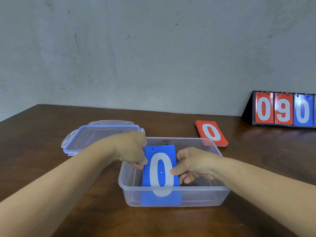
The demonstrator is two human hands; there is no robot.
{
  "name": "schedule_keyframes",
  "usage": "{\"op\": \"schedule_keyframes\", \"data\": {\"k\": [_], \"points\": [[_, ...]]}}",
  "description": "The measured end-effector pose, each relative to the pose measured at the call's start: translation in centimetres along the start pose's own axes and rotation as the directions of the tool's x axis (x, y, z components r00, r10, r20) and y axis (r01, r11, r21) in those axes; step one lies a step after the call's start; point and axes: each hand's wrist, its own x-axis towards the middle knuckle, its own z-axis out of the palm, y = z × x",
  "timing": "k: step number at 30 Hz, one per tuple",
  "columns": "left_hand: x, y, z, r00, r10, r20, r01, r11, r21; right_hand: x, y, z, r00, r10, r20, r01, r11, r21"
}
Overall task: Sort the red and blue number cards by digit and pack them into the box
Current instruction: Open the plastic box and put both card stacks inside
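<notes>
Both hands inside a clear plastic box [172, 196] near the front of a brown wooden table [256, 177]; left hand [131, 149] pinching the left long edge of a blue card stack [160, 170], thumb on top, fingers tucked under; right hand [193, 164] gripping the opposite edge the same way, thumb tip pressed on the white zero; stack tilted, far end raised above the box rim, near end down behind the front wall, seen through the plastic; top card showing a large white 0 on blue.

Beyond the box to the right, flat on the table and well apart from the hands, a red card stack [212, 133], also topped with a white 0; behind the box to the left, the lid [100, 136], clear with bluish rim and clasps, lying flat; at the far right by the wall, a black flip scoreboard [282, 109] showing red 0, red 9, blue 0, cut off by the frame edge.
</notes>
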Motion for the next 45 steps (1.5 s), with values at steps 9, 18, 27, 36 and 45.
{"op": "schedule_keyframes", "data": {"k": [9, 18, 27, 36, 45], "points": [[-0.8, -3.6, 1.7, 0.878, 0.141, -0.458, -0.348, 0.845, -0.407, 0.2, -0.2, 0.3, 0.999, -0.005, -0.038, 0.002, 0.997, -0.076], [-0.7, -5.4, 3.5, 0.806, 0.169, -0.568, -0.328, 0.925, -0.19, -0.1, -1.3, 1.0, 0.995, 0.065, -0.074, -0.075, 0.986, -0.148], [-0.3, -5.4, 4.3, 0.8, 0.17, -0.575, -0.291, 0.949, -0.124, 1.3, -1.3, 2.0, 0.991, 0.13, -0.023, -0.13, 0.991, 0.009], [-0.2, -5.3, 4.2, 0.822, 0.153, -0.549, -0.27, 0.953, -0.138, 0.9, -1.8, 0.9, 0.995, 0.092, 0.024, -0.094, 0.989, 0.114], [0.0, -5.4, 4.4, 0.804, 0.155, -0.574, -0.288, 0.946, -0.147, 0.0, -2.1, -2.3, 0.991, -0.066, 0.12, 0.064, 0.998, 0.023]]}}
